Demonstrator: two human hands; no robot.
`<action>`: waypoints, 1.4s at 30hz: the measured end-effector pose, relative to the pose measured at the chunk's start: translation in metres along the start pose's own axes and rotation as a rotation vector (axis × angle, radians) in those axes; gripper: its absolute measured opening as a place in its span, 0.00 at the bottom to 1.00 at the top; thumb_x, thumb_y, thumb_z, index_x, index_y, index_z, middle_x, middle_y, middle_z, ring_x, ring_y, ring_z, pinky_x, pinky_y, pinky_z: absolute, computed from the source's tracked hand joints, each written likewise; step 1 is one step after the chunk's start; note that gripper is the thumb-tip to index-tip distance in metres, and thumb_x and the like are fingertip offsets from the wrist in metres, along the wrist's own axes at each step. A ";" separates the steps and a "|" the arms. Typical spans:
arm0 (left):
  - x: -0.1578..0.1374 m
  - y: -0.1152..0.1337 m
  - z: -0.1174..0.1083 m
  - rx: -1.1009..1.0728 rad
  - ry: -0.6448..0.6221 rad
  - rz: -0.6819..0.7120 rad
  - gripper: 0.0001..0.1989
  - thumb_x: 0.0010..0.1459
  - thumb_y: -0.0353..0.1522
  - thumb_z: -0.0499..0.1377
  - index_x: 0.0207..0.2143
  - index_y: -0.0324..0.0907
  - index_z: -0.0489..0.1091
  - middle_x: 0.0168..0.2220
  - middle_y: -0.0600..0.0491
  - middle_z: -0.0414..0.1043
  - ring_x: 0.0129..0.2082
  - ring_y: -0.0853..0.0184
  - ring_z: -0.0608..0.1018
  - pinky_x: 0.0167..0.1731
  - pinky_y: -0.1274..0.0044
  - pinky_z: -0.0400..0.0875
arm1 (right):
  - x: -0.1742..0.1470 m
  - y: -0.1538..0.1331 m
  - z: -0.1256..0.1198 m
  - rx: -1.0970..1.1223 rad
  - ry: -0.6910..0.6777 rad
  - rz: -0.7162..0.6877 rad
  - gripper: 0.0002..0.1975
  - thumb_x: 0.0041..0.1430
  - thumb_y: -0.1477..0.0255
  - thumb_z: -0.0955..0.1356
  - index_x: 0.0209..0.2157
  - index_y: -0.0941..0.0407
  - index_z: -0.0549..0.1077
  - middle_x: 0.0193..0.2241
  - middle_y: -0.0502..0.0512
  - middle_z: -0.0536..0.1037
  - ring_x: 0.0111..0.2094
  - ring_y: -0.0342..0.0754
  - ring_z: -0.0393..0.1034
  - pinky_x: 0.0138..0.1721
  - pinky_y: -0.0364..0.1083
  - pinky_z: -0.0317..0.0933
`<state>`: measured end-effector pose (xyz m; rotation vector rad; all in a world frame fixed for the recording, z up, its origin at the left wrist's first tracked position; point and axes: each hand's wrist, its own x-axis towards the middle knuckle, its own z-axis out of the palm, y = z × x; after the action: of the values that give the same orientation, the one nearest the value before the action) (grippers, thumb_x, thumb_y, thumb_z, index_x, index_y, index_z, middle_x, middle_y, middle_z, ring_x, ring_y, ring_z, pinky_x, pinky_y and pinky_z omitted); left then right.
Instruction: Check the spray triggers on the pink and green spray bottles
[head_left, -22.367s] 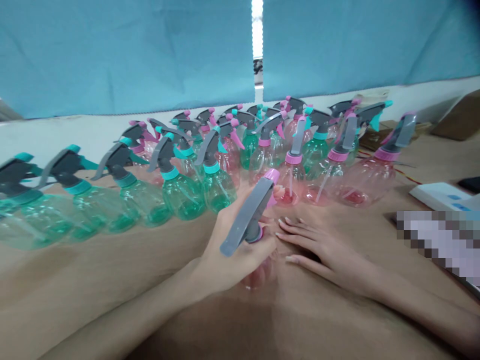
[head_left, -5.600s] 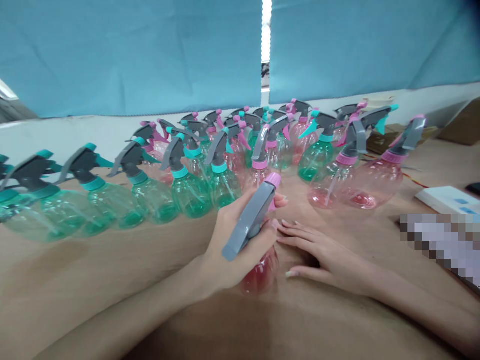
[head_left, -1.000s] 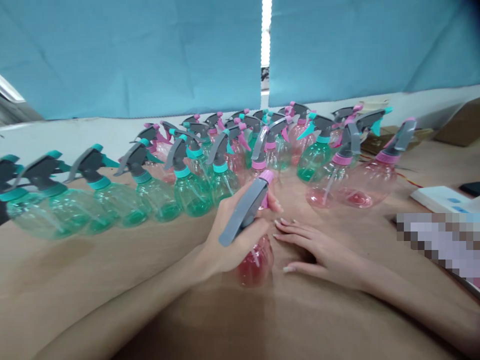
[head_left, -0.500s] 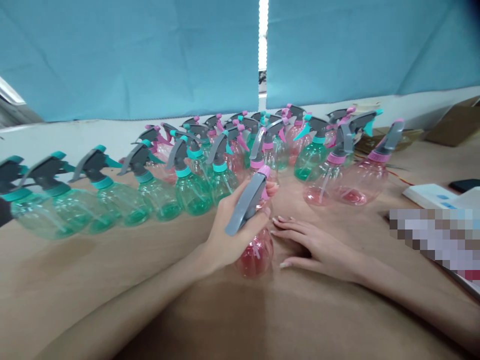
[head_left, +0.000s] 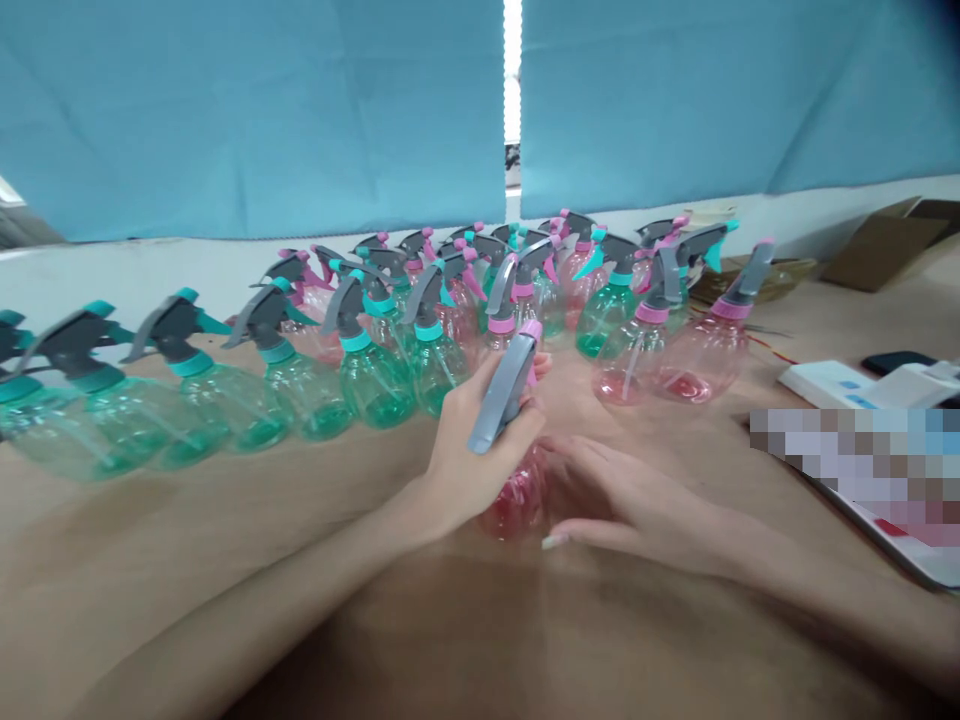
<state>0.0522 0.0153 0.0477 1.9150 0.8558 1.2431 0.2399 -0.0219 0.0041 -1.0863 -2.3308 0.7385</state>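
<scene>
A clear pink spray bottle [head_left: 514,508] with a grey and pink trigger head stands in front of me on the table. My left hand [head_left: 466,455] is wrapped round its neck and trigger, below the grey head. My right hand [head_left: 634,495] is close on the bottle's right side, thumb and fingers apart; whether its fingertips touch the bottle I cannot tell. Just behind stands another pink-collared spray bottle [head_left: 501,328], and left of it a green spray bottle [head_left: 441,370].
Green spray bottles [head_left: 311,395] form a row to the left. Mixed pink and green ones crowd the back. Two pink bottles [head_left: 694,365] stand at right. Farther right are a white device [head_left: 817,385], a tablet-like slab [head_left: 922,560] and a cardboard box [head_left: 870,245].
My right hand has lifted from the tabletop and moved in toward the bottle, its fingers now partly behind it. My left hand keeps its grip. The view has shifted slightly right.
</scene>
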 end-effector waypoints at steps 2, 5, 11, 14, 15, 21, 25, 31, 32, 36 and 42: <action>0.002 0.000 0.006 0.027 0.000 -0.002 0.15 0.55 0.28 0.56 0.46 0.42 0.69 0.39 0.51 0.75 0.38 0.62 0.77 0.42 0.68 0.72 | -0.001 -0.004 -0.003 0.018 0.037 -0.005 0.34 0.58 0.54 0.68 0.62 0.51 0.56 0.56 0.61 0.70 0.56 0.59 0.66 0.54 0.60 0.62; 0.006 0.001 0.020 0.040 -0.015 0.025 0.16 0.55 0.28 0.55 0.47 0.42 0.68 0.36 0.52 0.73 0.39 0.61 0.76 0.43 0.67 0.71 | -0.003 -0.006 -0.004 0.009 0.138 -0.004 0.33 0.56 0.55 0.70 0.59 0.50 0.58 0.52 0.60 0.73 0.53 0.60 0.68 0.51 0.60 0.64; 0.019 0.005 0.052 0.017 -0.049 0.042 0.12 0.57 0.30 0.57 0.45 0.43 0.67 0.42 0.50 0.72 0.43 0.60 0.74 0.46 0.65 0.69 | -0.009 -0.002 -0.008 -0.025 0.304 0.042 0.29 0.55 0.56 0.70 0.55 0.45 0.60 0.47 0.56 0.75 0.46 0.62 0.72 0.44 0.60 0.69; 0.030 0.005 0.061 0.062 -0.061 0.069 0.11 0.57 0.33 0.60 0.43 0.43 0.67 0.43 0.49 0.71 0.45 0.58 0.73 0.48 0.63 0.67 | -0.008 -0.001 -0.020 -0.021 0.312 0.033 0.26 0.56 0.58 0.70 0.54 0.45 0.61 0.48 0.54 0.75 0.47 0.62 0.72 0.47 0.59 0.68; 0.033 0.004 0.062 0.078 -0.069 0.067 0.13 0.56 0.34 0.62 0.44 0.43 0.66 0.44 0.49 0.70 0.47 0.57 0.73 0.49 0.62 0.67 | -0.007 0.000 -0.026 -0.023 0.295 0.020 0.25 0.57 0.58 0.69 0.54 0.46 0.62 0.48 0.54 0.75 0.48 0.61 0.71 0.48 0.58 0.67; 0.028 -0.013 0.047 0.129 -0.099 -0.069 0.31 0.52 0.37 0.66 0.57 0.46 0.57 0.59 0.45 0.62 0.57 0.55 0.68 0.56 0.59 0.62 | 0.005 0.020 -0.048 -0.152 0.278 0.061 0.22 0.56 0.54 0.69 0.46 0.52 0.64 0.44 0.58 0.73 0.45 0.59 0.70 0.43 0.56 0.67; -0.008 -0.029 0.021 0.273 -0.072 -0.097 0.23 0.60 0.37 0.60 0.55 0.45 0.58 0.57 0.47 0.63 0.57 0.59 0.67 0.58 0.62 0.60 | 0.020 0.042 -0.053 -0.288 0.294 0.114 0.23 0.54 0.49 0.68 0.37 0.53 0.63 0.38 0.59 0.71 0.39 0.58 0.69 0.36 0.54 0.66; -0.049 -0.044 -0.004 0.486 -0.177 -0.128 0.17 0.60 0.27 0.56 0.51 0.47 0.61 0.52 0.49 0.66 0.54 0.59 0.70 0.55 0.62 0.64 | 0.045 0.050 -0.059 -0.276 0.353 0.183 0.26 0.50 0.49 0.70 0.41 0.54 0.64 0.39 0.59 0.73 0.39 0.58 0.70 0.35 0.54 0.66; -0.050 -0.045 -0.004 0.498 -0.187 -0.120 0.17 0.60 0.26 0.56 0.51 0.47 0.61 0.51 0.49 0.66 0.53 0.59 0.70 0.54 0.62 0.65 | 0.048 0.050 -0.060 -0.273 0.354 0.188 0.26 0.50 0.50 0.71 0.41 0.55 0.64 0.40 0.59 0.73 0.39 0.58 0.70 0.36 0.54 0.66; -0.047 -0.047 0.002 0.520 -0.218 -0.060 0.15 0.59 0.25 0.55 0.49 0.46 0.63 0.50 0.49 0.67 0.52 0.59 0.71 0.52 0.63 0.67 | 0.057 0.050 -0.064 -0.272 0.353 0.201 0.26 0.50 0.53 0.72 0.42 0.55 0.65 0.39 0.59 0.75 0.39 0.60 0.72 0.36 0.55 0.67; -0.034 -0.052 0.012 0.529 -0.261 0.018 0.13 0.58 0.24 0.54 0.46 0.45 0.65 0.47 0.49 0.69 0.49 0.59 0.72 0.49 0.64 0.67 | 0.066 0.054 -0.068 -0.262 0.348 0.189 0.27 0.51 0.57 0.73 0.48 0.55 0.64 0.44 0.61 0.75 0.44 0.60 0.72 0.39 0.54 0.67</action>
<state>0.0441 0.0132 -0.0153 2.4359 1.1026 0.7942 0.2718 0.0784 0.0327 -1.4364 -2.0811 0.2784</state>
